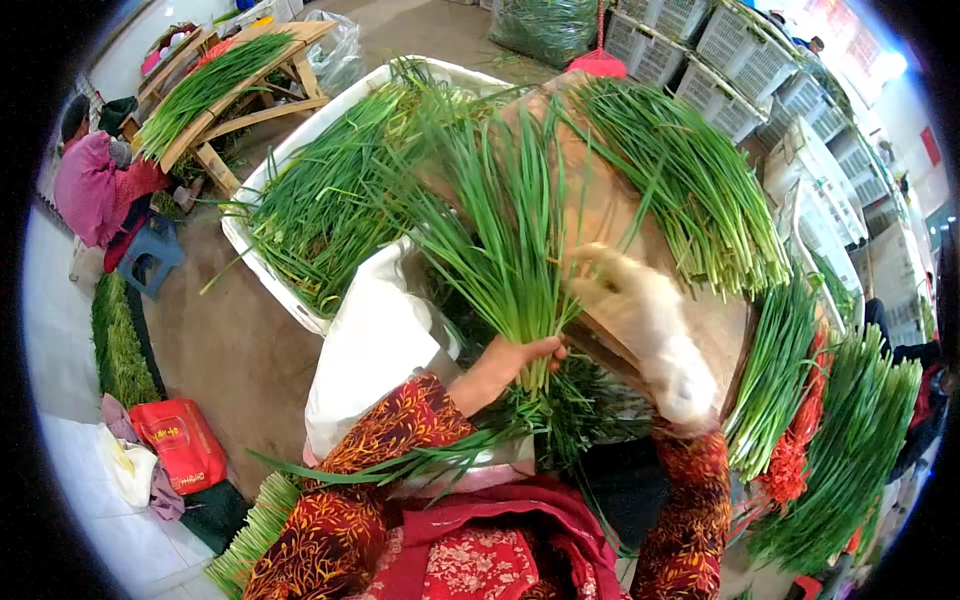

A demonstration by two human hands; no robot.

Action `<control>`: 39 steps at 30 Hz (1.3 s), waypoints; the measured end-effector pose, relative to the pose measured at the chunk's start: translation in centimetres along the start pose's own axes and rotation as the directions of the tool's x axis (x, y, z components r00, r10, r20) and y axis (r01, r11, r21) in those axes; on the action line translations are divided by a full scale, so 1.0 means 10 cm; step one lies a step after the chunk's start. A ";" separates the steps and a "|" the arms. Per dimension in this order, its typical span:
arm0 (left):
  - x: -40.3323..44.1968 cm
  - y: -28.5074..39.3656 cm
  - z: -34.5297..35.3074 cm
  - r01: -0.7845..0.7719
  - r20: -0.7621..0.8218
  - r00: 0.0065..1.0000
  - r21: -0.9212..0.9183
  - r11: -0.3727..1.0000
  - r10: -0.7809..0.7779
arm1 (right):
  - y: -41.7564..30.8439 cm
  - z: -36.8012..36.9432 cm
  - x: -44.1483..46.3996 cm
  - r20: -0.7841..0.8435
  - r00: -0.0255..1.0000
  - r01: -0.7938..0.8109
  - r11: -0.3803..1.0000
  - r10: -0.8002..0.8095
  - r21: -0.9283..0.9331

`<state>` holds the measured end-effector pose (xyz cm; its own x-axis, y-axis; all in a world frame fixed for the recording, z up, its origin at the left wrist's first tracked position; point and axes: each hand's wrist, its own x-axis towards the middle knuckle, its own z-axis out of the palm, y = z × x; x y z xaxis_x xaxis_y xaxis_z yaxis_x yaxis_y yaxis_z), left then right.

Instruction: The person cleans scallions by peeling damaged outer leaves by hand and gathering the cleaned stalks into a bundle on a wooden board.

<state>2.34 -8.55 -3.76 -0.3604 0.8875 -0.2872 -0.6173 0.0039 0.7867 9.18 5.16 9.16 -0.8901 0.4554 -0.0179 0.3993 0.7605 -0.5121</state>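
Observation:
Wrapped around the lower stems of a bunch of long green stalks (510, 235), my left hand (512, 368) is closed at the middle of the view. The leaves fan upward and away from it. My right hand (625, 300), pale and smeared by motion, is just right of the bunch, over the wooden board (625, 225); its fingers are too blurred to read. A pile of similar stalks (685, 180) lies on the board's far right part. Loose stalks (330, 200) fill the white tub (270, 285) on the left.
A white cloth (365, 350) hangs by the tub. Bundled stalks (835, 450) and red ties (797, 455) are at the right. Crates (740, 50) are stacked behind. At the left are a person (95, 190), a blue stool (152, 255) and a red bag (180, 445).

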 end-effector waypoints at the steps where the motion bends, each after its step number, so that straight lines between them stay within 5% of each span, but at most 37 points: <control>1: -0.02 0.03 0.02 0.014 -0.013 1.000 -0.006 1.000 -0.014 | -0.02 0.17 0.10 -0.027 0.995 0.089 0.993 -0.091 -0.081; 2: -0.03 0.04 0.02 0.014 -0.017 1.000 -0.003 1.000 -0.014 | -0.01 0.27 0.24 0.025 0.994 0.112 0.965 -0.109 -0.238; 3: -0.05 0.05 0.02 -0.015 0.002 1.000 0.044 0.999 0.015 | 0.49 0.63 0.42 -0.061 0.968 0.247 0.961 -0.242 0.124; 5: -0.07 0.04 0.00 -0.047 0.045 0.998 0.082 0.996 0.044 | 0.83 0.79 0.62 -0.241 0.888 0.417 0.906 -0.392 0.066; 9: -0.08 0.01 -0.03 -0.077 0.084 0.994 0.047 0.996 0.073 | 0.37 -0.44 0.90 -0.255 0.928 0.364 0.797 -0.270 0.481; 13: -0.06 0.01 -0.06 -0.018 0.077 0.997 -0.009 1.000 0.019 | 0.10 -1.17 0.44 -0.268 0.943 0.332 0.637 -0.199 0.695; 18: -0.05 -0.02 -0.05 0.050 0.055 0.997 -0.048 0.998 -0.048 | -0.05 -0.99 -0.63 0.114 0.990 -0.143 0.536 0.086 0.832; 21: -0.09 0.04 -0.03 0.042 0.118 0.993 -0.159 0.986 -0.024 | 0.09 -0.42 -0.93 0.430 0.826 -0.563 0.489 0.365 0.666; 24: -0.11 0.13 0.05 0.063 0.204 0.979 -0.248 0.967 -0.012 | 0.45 0.40 -1.25 0.125 0.926 -0.377 0.866 0.356 0.327; 26: -0.05 0.07 0.13 0.091 0.219 0.976 -0.370 0.925 -0.009 | 0.39 0.56 -1.28 -0.108 0.938 -0.138 0.642 0.329 0.754; 28: -0.02 0.03 0.28 0.118 0.256 0.967 -0.420 0.900 -0.007 | 0.24 0.64 -1.18 -0.441 0.865 0.104 0.776 0.238 0.622; 30: -0.01 -0.03 0.49 0.099 0.240 0.970 -0.520 0.849 0.034 | 0.21 0.78 -1.02 -0.563 0.769 0.221 0.701 0.302 0.678; 34: -0.03 -0.23 0.89 0.109 0.260 0.962 -0.636 0.764 0.079 | 0.35 0.90 -0.85 -0.567 0.718 0.378 0.457 0.404 0.805; 36: -0.05 -0.24 0.94 0.140 0.278 0.957 -0.693 0.708 0.082 | 0.38 0.91 -0.82 -0.490 0.685 0.442 0.227 0.539 0.868; 39: -0.05 -0.28 0.95 0.190 0.317 0.943 -0.763 0.618 0.101 | 0.37 0.87 -0.84 -0.462 0.671 0.438 0.193 0.580 0.878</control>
<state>10.91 -4.65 -0.57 -0.1807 0.9834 -0.0180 -0.9835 -0.1805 0.0149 16.26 0.12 -0.11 -0.2640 0.9605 0.0881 -0.5061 -0.0601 -0.8604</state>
